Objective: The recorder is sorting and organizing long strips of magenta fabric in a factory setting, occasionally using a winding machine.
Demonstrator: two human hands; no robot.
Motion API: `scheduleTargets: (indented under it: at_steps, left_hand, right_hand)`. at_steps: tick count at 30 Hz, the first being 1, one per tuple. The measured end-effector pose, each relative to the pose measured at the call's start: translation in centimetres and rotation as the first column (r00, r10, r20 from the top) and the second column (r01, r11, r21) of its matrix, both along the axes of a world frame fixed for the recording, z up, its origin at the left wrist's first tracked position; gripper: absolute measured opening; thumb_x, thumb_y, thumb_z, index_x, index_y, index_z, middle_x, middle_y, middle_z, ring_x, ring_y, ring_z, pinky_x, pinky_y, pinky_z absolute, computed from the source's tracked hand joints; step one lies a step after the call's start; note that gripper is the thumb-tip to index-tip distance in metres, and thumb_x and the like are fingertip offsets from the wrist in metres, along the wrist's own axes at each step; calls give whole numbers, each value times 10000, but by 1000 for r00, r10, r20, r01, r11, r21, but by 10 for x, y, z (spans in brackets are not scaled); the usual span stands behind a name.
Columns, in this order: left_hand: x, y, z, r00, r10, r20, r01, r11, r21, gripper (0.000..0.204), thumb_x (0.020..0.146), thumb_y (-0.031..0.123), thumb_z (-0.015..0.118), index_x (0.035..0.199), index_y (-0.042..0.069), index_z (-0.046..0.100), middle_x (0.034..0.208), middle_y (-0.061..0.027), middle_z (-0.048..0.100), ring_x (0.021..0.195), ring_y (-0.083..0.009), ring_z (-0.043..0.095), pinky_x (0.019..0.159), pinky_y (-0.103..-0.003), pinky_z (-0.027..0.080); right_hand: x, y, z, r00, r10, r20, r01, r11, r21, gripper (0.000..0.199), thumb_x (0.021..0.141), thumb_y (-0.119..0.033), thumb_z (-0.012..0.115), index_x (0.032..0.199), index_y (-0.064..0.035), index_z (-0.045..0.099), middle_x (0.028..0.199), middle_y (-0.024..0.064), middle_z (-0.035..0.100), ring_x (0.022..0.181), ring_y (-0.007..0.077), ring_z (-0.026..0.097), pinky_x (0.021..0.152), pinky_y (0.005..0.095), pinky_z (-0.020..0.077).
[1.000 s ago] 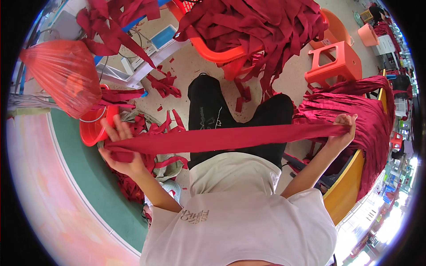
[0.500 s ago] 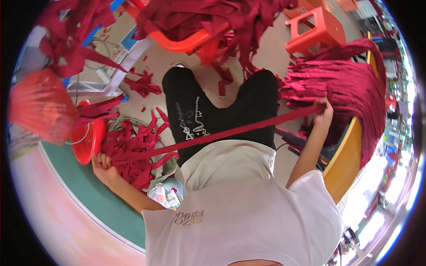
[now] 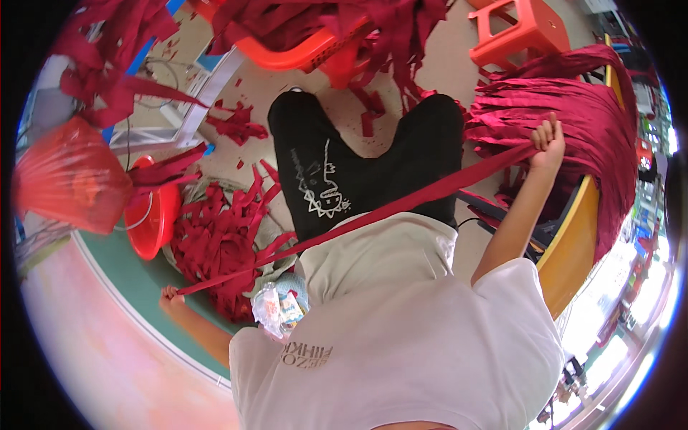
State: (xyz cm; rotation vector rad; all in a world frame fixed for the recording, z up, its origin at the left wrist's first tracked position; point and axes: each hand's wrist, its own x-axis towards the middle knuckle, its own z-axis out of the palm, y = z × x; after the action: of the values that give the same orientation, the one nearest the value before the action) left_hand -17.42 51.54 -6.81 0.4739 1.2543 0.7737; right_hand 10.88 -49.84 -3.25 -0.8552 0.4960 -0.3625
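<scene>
A long dark-red fabric strip [image 3: 401, 204] stretches slantwise across my lap, taut between both hands. At the left, my left hand [image 3: 172, 297] is closed on its lower end, beside a heap of loose red strips [image 3: 222, 244]. My right hand [image 3: 548, 143] grips the upper end, fingers curled round it. Just past that hand, a thick bundle of red strips [image 3: 552, 115] hangs over a yellow wooden board [image 3: 573, 251].
A red basket [image 3: 287, 57] heaped with strips stands ahead of my knees. Red stools [image 3: 519, 36] are at the far right. To the left are a red bucket [image 3: 154, 222] and a filled red plastic bag [image 3: 75, 175]. Small packets [image 3: 279, 308] lie by my left side.
My left hand has moved lower and toward me, while my right hand has shifted up and to the right. The strip between them is steeper and more stretched out.
</scene>
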Motion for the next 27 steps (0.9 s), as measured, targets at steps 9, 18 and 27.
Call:
scheduleTargets:
  at_steps: [9,18,27]
  left_hand:
    - [170,-269,73,683,-717,-140,724,640,257,227,894,211,639,1093,102,636,648,84,402,484,-17,278,407,-189,193]
    - [250,-526,61,-25,-995,-100,715,-88,694,295,869,140,670,1116,0,588,855,-2,579,741,-71,500,608,-244,393]
    - [251,-564,131,-244,-806,540,911,0,411,250,887,159,659,691,94,518,668,32,455,609,-58,422,543,-227,308]
  right_hand:
    - [28,216,56,847,436,-304,-530,643,-553,290,1021,-240,454,1114,-19,617,613,-53,367,518,44,312,469,219,216]
    - [9,353,93,486,839,-244,-343,-74,-936,321,1012,-196,461,1258,-29,585,1306,125,563,1272,296,476,1095,381,317]
    - [-57,316,55,452,842,-296,-878,359,-318,500,683,-31,802,1134,-12,586,1089,87,637,1023,147,587,907,313,477]
